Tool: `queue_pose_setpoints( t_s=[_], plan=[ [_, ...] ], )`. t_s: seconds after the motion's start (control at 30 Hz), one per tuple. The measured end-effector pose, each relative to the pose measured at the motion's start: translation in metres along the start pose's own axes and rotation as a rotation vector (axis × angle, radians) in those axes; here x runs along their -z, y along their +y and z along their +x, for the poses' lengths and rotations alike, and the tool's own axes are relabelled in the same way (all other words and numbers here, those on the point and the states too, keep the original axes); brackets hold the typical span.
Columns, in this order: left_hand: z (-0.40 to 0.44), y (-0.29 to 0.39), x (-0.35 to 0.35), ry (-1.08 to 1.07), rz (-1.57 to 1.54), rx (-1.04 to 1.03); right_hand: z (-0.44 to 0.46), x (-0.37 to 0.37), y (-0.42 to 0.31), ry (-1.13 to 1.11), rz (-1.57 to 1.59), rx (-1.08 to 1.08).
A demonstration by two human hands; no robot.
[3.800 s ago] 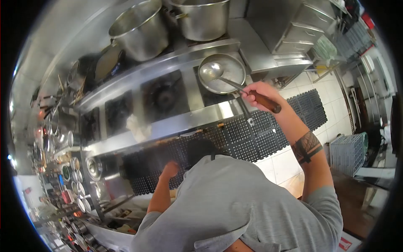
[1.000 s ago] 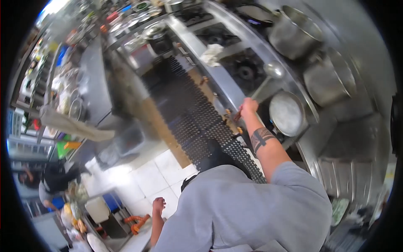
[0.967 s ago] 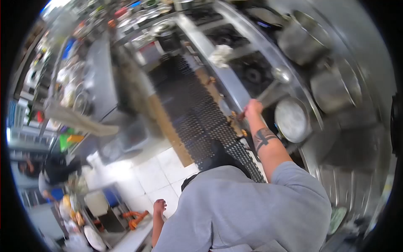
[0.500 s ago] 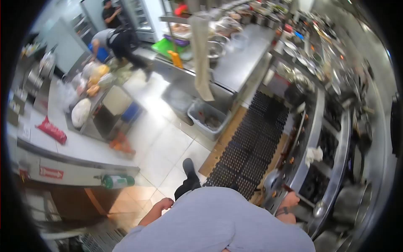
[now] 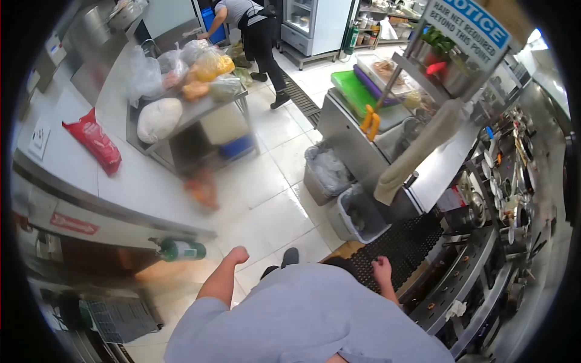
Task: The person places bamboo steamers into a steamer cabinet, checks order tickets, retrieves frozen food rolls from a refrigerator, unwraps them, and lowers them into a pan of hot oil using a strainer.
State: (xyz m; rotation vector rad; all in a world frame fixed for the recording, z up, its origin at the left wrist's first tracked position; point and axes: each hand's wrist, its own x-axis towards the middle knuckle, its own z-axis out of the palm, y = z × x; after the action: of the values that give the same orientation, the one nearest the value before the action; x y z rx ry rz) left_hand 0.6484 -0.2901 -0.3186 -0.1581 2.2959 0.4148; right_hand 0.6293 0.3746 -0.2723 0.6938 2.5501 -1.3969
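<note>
My left hand (image 5: 238, 255) is closed in a fist, held out over the tiled floor on the left of my body. No object shows in it. My right hand (image 5: 382, 268) hangs on the other side, fingers curled, with nothing visible in them. It is above the black rubber mat (image 5: 417, 242) and apart from the stove (image 5: 457, 284). A grey shirt covers my torso, and one dark shoe (image 5: 291, 257) shows on the floor.
Ahead stand two grey bins (image 5: 363, 233), one lined with plastic, beside a steel counter (image 5: 345, 121). A cart (image 5: 200, 112) carries bagged food. A red bag (image 5: 94, 142) lies on the left counter. Farther off, a person (image 5: 257, 36) bends over.
My right hand has left the stove edge and come in nearer my body. My left hand has swung forward. The view has turned right, bringing the notice sign in.
</note>
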Motion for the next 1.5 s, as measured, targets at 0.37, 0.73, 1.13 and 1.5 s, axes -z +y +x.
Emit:
queue_pose_setpoints(
  t_s=[0.37, 0.73, 1.13, 1.5],
  plan=[
    [0.133, -0.024, 0.158, 0.239, -0.545, 0.000, 0.110, -0.068, -0.149, -0.295, -0.338, -0.319],
    [0.128, -0.072, 0.271, 0.146, -0.426, 0.119, 0.387, -0.267, -0.405, -0.572, -0.615, 0.283],
    [0.314, 0.071, 0.657, 0.385, -0.454, -0.674, 0.419, -0.322, -0.578, -0.425, -0.581, 0.330],
    [0.552, 0.037, 0.780, 0.110, 0.190, -0.474, 0.392, -0.344, -0.644, -0.308, -0.238, 0.171]
  ],
)
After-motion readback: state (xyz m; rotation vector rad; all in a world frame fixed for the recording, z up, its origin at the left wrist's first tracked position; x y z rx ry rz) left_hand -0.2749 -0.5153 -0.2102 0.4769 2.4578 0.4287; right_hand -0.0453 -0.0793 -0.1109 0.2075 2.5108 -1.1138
